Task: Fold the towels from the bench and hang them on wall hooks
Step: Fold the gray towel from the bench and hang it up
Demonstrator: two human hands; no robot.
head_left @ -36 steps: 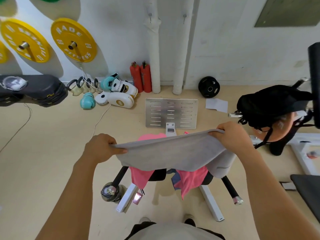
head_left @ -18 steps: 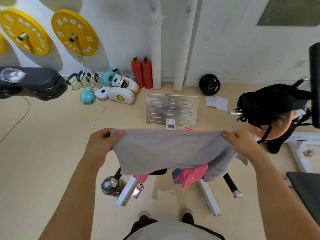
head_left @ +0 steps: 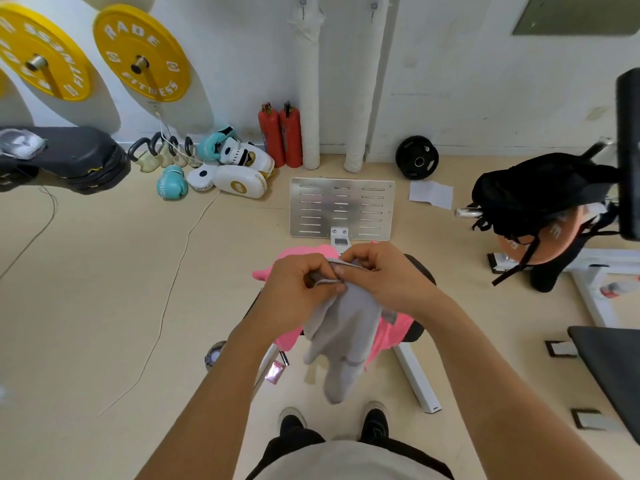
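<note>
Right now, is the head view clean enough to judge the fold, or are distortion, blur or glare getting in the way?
Head view: strong wide-angle bending, so the wall pipes lean and the forearms look stretched; light is even and soft, no glare on the gray towel; left hand and right hand are sharp enough, both pinching its top edge; the far left edge is slightly smeared.

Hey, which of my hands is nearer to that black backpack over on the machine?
Right. Your right hand is on the backpack's side, pinching the grey towel. Your left hand grips the same towel edge just beyond it, farther from the backpack.
</note>
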